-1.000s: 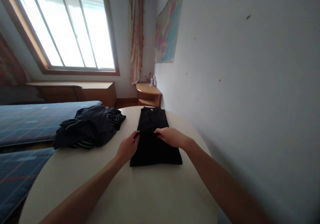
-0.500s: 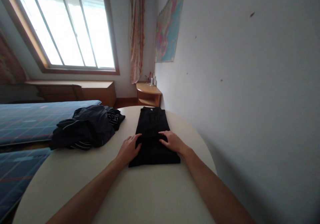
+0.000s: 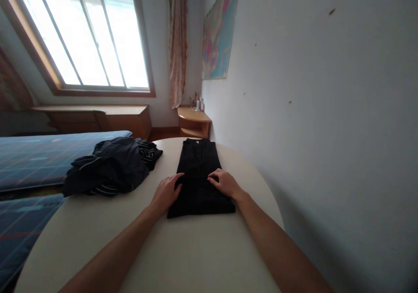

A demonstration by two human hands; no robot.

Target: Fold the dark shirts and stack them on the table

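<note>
Resting on the black folded garment (image 3: pixel 199 201) in the head view, the left hand (image 3: pixel 165 193) and the right hand (image 3: pixel 226 183) are placed at its two sides, about the middle of its length. The fingers of the left hand are bent over the left side of the cloth, and the thumb stands a little apart from the forefinger. The fingers of the right hand are curled at the right side, with the tips of thumb and forefinger near each other. Because the cloth is so dark, I cannot tell whether either hand grips it or only touches it.

The garment lies flat on the round white table (image 3: pixel 202 258). Its narrower end, with the collar, is just beside the far edge, and its wider end points toward the near edge. A pile of dark clothes (image 3: pixel 112 166) with striped parts lies at the left edge, apart from the garment. Beyond this edge are blue checked mattresses (image 3: pixel 39 158). Past the far edge I see a corner shelf (image 3: pixel 194 116), a patterned curtain (image 3: pixel 177 45) and a window (image 3: pixel 94 36).
</note>
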